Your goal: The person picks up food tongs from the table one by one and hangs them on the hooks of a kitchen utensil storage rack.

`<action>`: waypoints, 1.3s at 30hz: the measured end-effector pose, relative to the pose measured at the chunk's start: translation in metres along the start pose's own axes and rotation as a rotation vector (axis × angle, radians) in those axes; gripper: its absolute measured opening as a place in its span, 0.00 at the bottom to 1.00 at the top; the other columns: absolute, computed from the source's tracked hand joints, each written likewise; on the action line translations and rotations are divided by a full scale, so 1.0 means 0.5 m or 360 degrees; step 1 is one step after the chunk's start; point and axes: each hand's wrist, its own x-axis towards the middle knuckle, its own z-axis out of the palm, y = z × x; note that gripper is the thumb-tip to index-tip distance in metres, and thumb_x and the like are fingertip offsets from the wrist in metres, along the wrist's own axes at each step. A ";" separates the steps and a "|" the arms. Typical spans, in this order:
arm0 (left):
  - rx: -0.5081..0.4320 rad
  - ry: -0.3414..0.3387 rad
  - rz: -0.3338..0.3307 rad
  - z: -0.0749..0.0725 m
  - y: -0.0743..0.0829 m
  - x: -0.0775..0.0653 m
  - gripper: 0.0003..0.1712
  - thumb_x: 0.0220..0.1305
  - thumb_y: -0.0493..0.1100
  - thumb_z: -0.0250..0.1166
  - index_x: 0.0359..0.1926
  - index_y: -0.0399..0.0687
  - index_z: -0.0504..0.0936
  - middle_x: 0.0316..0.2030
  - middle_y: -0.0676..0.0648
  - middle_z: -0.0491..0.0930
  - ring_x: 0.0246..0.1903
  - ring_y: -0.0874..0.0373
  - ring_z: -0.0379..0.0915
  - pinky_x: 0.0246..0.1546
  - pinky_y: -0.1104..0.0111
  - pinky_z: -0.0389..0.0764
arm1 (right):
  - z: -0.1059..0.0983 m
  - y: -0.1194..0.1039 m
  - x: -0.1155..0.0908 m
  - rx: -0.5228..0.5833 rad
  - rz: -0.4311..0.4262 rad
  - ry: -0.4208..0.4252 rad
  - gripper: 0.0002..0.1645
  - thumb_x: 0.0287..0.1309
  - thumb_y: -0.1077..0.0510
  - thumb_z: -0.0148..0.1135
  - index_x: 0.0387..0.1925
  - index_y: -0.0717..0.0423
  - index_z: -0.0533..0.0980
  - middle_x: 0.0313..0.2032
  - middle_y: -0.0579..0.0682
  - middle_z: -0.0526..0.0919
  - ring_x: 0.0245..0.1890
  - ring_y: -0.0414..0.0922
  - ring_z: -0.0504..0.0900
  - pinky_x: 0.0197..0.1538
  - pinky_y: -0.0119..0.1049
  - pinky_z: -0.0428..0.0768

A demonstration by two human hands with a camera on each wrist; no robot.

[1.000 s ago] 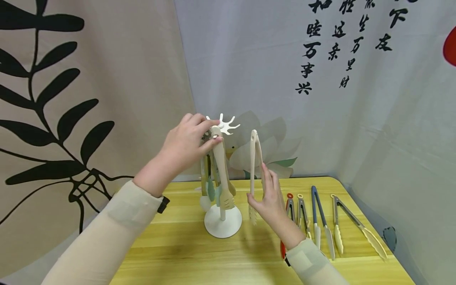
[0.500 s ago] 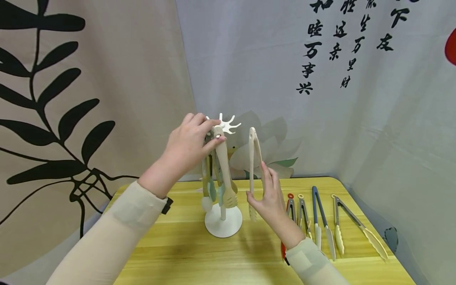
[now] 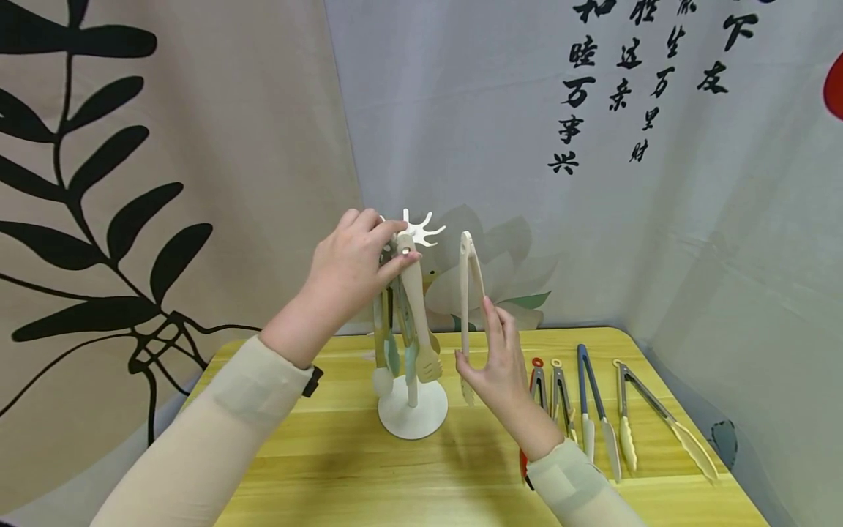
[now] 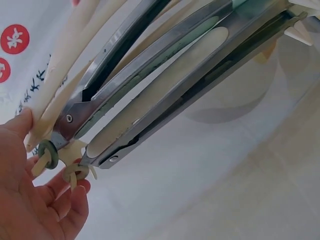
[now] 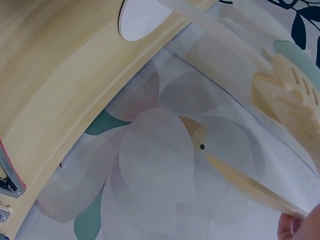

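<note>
A white stand [image 3: 412, 423] with a round base and a crown of hooks [image 3: 423, 233] bears several hanging tongs. At its top my left hand [image 3: 345, 252] pinches the upper end of beige tongs [image 3: 415, 293], thumb in front. The left wrist view shows metal-sided tongs [image 4: 175, 85] hanging by ring loops [image 4: 48, 154] close to those fingers. Right of the stand, my right hand [image 3: 497, 366] holds another pair of beige tongs [image 3: 465, 300] upright, hinge end up, clear of the table. Its thumb and fingers lie on opposite arms. The right wrist view shows only its fingertips [image 5: 286, 227].
On the wooden table [image 3: 329, 468], several tongs lie in a row at the right: red-ended [image 3: 538, 380], cream-ringed [image 3: 558, 388], blue-handled [image 3: 589, 395], and spread cream-tipped ones [image 3: 658, 402]. Behind stands a printed cloth [image 3: 461, 132].
My left hand has shifted slightly right, and the hanging beige tongs have moved right around the stand with it. The tongs in my right hand have risen a little.
</note>
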 end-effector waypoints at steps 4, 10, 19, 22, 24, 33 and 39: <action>0.0012 -0.0010 -0.0016 -0.004 0.005 0.000 0.33 0.60 0.69 0.54 0.59 0.58 0.75 0.44 0.51 0.73 0.43 0.55 0.65 0.26 0.62 0.78 | -0.003 -0.003 0.002 -0.0009 -0.0016 0.0019 0.59 0.39 0.62 0.73 0.72 0.57 0.51 0.57 0.61 0.64 0.53 0.53 0.69 0.53 0.47 0.73; 0.0025 -0.0009 -0.0044 -0.005 0.012 0.001 0.32 0.60 0.69 0.55 0.57 0.57 0.76 0.41 0.51 0.72 0.41 0.55 0.64 0.26 0.62 0.78 | -0.005 -0.010 0.008 -0.0042 -0.0076 0.0074 0.59 0.37 0.62 0.74 0.71 0.58 0.52 0.56 0.62 0.64 0.52 0.53 0.69 0.53 0.46 0.73; 0.0057 -0.0011 -0.0090 -0.006 0.022 0.003 0.32 0.59 0.69 0.56 0.57 0.57 0.76 0.41 0.50 0.73 0.41 0.55 0.66 0.29 0.59 0.80 | -0.008 -0.023 0.017 -0.0054 -0.0079 0.0083 0.57 0.39 0.64 0.73 0.71 0.58 0.53 0.56 0.62 0.64 0.52 0.54 0.68 0.53 0.46 0.72; 0.0068 -0.0011 -0.0105 -0.006 0.023 0.002 0.32 0.59 0.68 0.56 0.58 0.57 0.76 0.41 0.50 0.73 0.42 0.54 0.66 0.29 0.59 0.80 | -0.008 -0.024 0.019 -0.0057 -0.0091 0.0090 0.56 0.39 0.63 0.72 0.70 0.58 0.54 0.55 0.62 0.63 0.52 0.54 0.68 0.53 0.46 0.72; 0.0072 -0.0012 -0.0113 -0.006 0.023 0.002 0.32 0.59 0.69 0.56 0.58 0.57 0.76 0.42 0.50 0.74 0.42 0.54 0.66 0.29 0.59 0.80 | -0.008 -0.023 0.020 -0.0060 -0.0104 0.0100 0.56 0.39 0.63 0.73 0.70 0.59 0.54 0.55 0.62 0.64 0.52 0.54 0.68 0.52 0.46 0.72; 0.0079 -0.0004 -0.0160 -0.007 0.030 0.003 0.33 0.58 0.70 0.56 0.56 0.56 0.77 0.42 0.50 0.74 0.43 0.55 0.65 0.31 0.59 0.80 | -0.008 -0.028 0.027 -0.0090 -0.0112 0.0079 0.55 0.40 0.61 0.72 0.70 0.58 0.54 0.55 0.62 0.63 0.50 0.54 0.68 0.50 0.46 0.73; 0.0111 0.0021 -0.0163 -0.009 0.037 0.004 0.34 0.58 0.69 0.56 0.56 0.54 0.77 0.42 0.50 0.74 0.42 0.54 0.66 0.30 0.59 0.80 | -0.007 -0.031 0.030 -0.0092 -0.0156 0.0111 0.56 0.39 0.63 0.73 0.70 0.58 0.54 0.55 0.62 0.63 0.49 0.54 0.68 0.47 0.45 0.72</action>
